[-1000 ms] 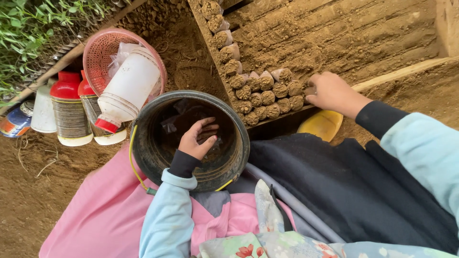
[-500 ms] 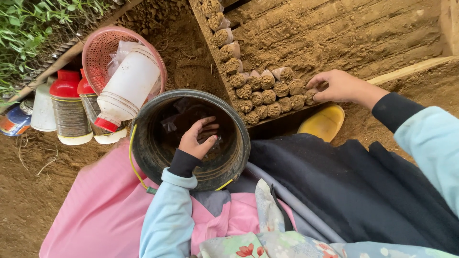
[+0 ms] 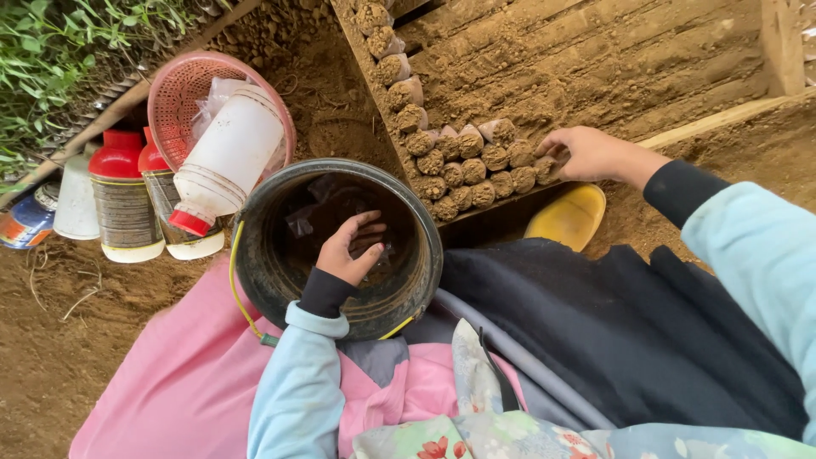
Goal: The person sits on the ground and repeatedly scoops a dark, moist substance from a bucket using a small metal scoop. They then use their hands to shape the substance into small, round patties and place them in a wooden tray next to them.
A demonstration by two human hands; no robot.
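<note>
My left hand [image 3: 350, 248] is down inside a dark round bucket [image 3: 423, 223], its fingers curled over dim contents and clear plastic; what it holds is hidden. My right hand [image 3: 591, 153] reaches into a wooden-framed soil bed [image 3: 612, 59]. Its fingertips pinch the end soil-filled bag [image 3: 544, 170] of a row. A cluster of several small soil-filled bags [image 3: 467, 174] stands packed in the near corner of the bed, and a single line of them [image 3: 393, 68] runs up along its left board.
A pink mesh basket [image 3: 174, 89] with a white red-capped bottle [image 3: 229, 153] lies left of the bucket. Red-capped bottles [image 3: 119, 195] stand beside it. A yellow bowl [image 3: 568, 217] sits under the bed's edge. Pink cloth [image 3: 161, 374] and dark cloth [image 3: 629, 331] cover my lap.
My right hand has shifted slightly left along the row and now rests its fingertips on the end bag. The left hand has stayed inside the bucket.
</note>
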